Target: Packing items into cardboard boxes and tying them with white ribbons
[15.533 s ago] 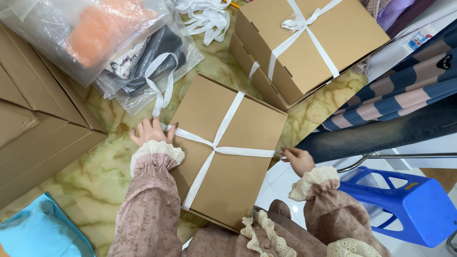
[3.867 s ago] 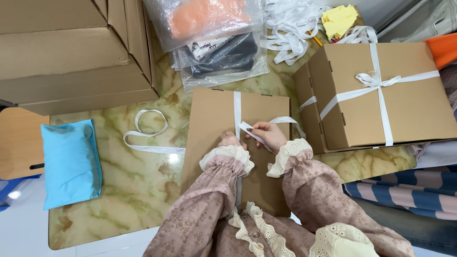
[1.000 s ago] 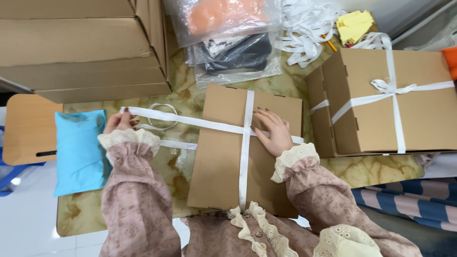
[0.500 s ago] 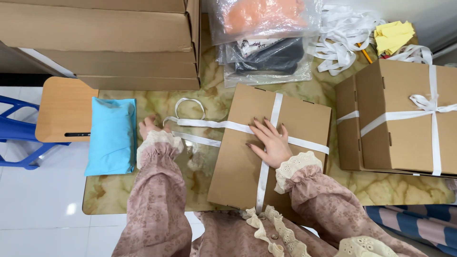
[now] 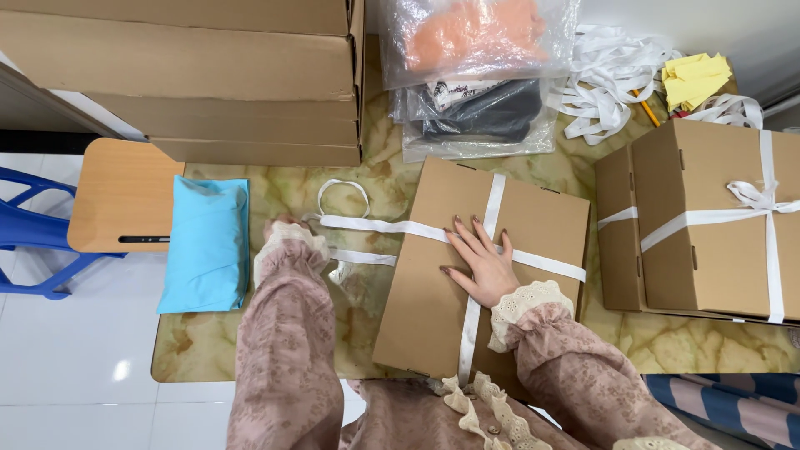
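Note:
A brown cardboard box (image 5: pixel 433 308) lies on the marble table (image 5: pixel 275 187) in front of me, with white ribbon (image 5: pixel 392 227) crossed over its lid. My right hand (image 5: pixel 477 260) presses flat on the lid where the ribbons cross, fingers spread. My left hand (image 5: pixel 282 227) is mostly hidden by its frilled cuff; it sits left of the box, holding the ribbon end stretched sideways. A loose loop of ribbon (image 5: pixel 342 196) lies beyond it.
A blue padded pouch (image 5: pixel 206 243) lies at the table's left edge beside a wooden-seated blue stool (image 5: pixel 117 204). Stacked cartons (image 5: pixel 192 75) stand at the back left, plastic-bagged goods (image 5: pixel 475 75) and tangled ribbon (image 5: pixel 608 71) behind. Ribbon-tied boxes (image 5: pixel 717 217) sit right.
My left hand has drawn the ribbon in closer to the box and lower. My right hand keeps pressing on the crossing. The view has shifted left.

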